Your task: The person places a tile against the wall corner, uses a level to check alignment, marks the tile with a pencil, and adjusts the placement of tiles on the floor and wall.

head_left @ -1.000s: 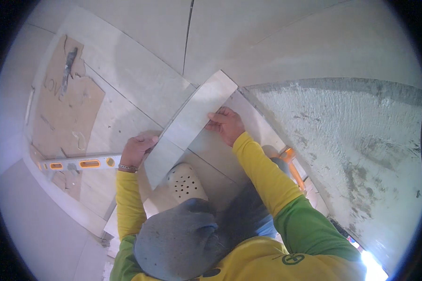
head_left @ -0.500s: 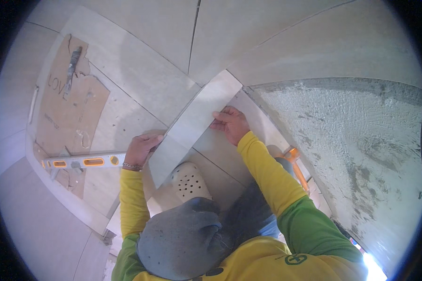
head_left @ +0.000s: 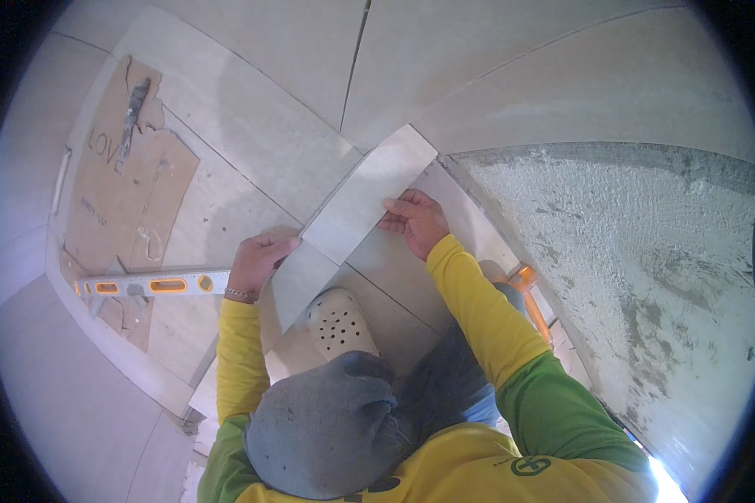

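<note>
Left hand (head_left: 256, 261): we find it closed on the lower left edge of the tile strip (head_left: 356, 220), fingers curled over the edge.
Right hand (head_left: 415, 222): fingers clamp the strip's right long edge near its middle, thumb on top.
Tile strip: a long pale piece, held tilted over the laid tiles (head_left: 252, 159), its far end just beside the corner of the rough mortar bed (head_left: 629, 243); whether it touches the floor we cannot tell.
Surroundings: a perforated white clog (head_left: 341, 323) under the near end; a spirit level (head_left: 155, 283) with orange vials to the left, by a torn cardboard sheet (head_left: 126, 193).
Step in hand: we judge the strip is being lined up along the tiled edge.
Next move: it calls for both hands lowering evenly, keeping the long edge parallel to the joint.
</note>
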`<action>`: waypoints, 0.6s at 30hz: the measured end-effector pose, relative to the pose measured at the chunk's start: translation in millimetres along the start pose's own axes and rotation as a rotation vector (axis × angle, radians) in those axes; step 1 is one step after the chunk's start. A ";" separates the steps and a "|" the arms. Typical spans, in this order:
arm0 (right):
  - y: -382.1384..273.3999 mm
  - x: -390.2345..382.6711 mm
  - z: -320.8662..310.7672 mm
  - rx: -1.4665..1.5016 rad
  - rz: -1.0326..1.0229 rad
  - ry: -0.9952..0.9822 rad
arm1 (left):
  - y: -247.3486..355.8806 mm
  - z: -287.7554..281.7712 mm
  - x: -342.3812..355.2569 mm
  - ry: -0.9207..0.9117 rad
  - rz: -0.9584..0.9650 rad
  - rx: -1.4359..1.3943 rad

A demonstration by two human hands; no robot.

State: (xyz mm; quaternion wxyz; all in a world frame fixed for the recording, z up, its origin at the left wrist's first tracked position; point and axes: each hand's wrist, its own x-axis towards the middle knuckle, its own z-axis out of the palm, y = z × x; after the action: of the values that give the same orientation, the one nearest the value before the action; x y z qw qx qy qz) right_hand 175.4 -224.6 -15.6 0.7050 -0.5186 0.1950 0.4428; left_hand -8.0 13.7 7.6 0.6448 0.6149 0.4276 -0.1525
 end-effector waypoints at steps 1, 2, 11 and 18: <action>-0.1 0.2 -1.5 -0.001 0.000 0.001 | 2.9 1.2 -0.9 0.007 0.000 0.054; 0.2 0.8 -3.1 -0.025 0.003 -0.014 | 2.7 1.9 -0.8 0.008 0.001 0.054; -0.9 -1.2 -0.9 -0.024 0.017 0.004 | 9.7 4.4 -4.4 0.059 0.026 0.064; -0.7 -0.6 -0.7 -0.035 0.021 -0.010 | 2.1 3.0 0.2 0.059 0.049 0.072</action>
State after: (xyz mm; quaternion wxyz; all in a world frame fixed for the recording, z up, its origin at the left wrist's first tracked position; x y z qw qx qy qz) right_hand 175.8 -225.5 -15.1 0.6923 -0.5264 0.1891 0.4559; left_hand -5.3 11.4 8.5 0.6127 0.6524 0.4256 -0.1338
